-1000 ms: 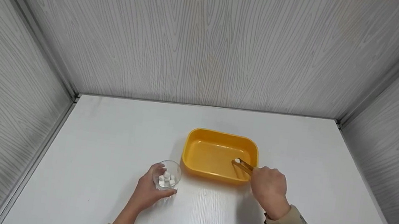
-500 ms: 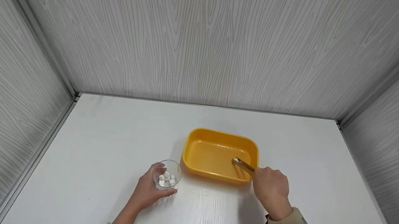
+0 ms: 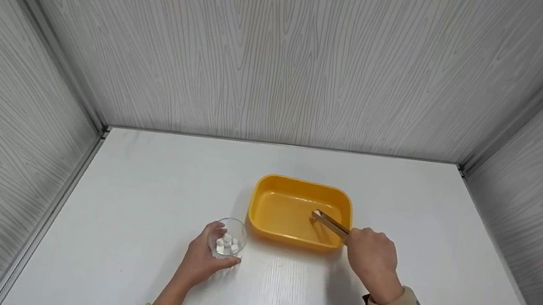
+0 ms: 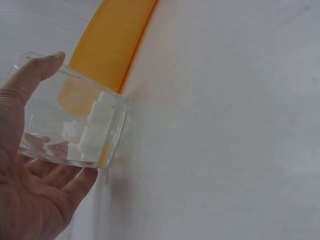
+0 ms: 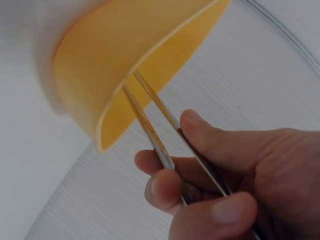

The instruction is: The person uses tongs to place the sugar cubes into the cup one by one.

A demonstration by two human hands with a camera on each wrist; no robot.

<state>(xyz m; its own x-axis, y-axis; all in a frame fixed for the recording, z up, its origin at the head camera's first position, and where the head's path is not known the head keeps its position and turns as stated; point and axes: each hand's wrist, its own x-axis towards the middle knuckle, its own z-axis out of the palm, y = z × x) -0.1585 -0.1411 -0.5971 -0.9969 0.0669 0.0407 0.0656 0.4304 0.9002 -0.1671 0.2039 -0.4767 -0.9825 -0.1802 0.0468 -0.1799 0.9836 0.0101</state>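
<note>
My left hand (image 3: 202,256) holds a clear glass (image 4: 47,120) around its side, thumb on one side and fingers on the other. Several small white cubes (image 3: 226,243) lie at the bottom of the glass. In my right hand (image 3: 371,262) is a pair of metal tweezers (image 5: 155,137), pinched between thumb and fingers. Their tips reach over the near right rim into the yellow tray (image 3: 279,216). A small white piece (image 3: 317,213) shows at the tips in the head view. The right wrist view hides the tips behind the tray's wall.
The tray stands on a white table (image 3: 152,184), just right of and beyond the glass. Grey wood-grain panels (image 3: 283,59) close off the back and both sides.
The tweezers' tips have moved slightly left and away from me inside the tray, and their arms look closer together. The right hand has shifted a little right. The left hand and glass stay put.
</note>
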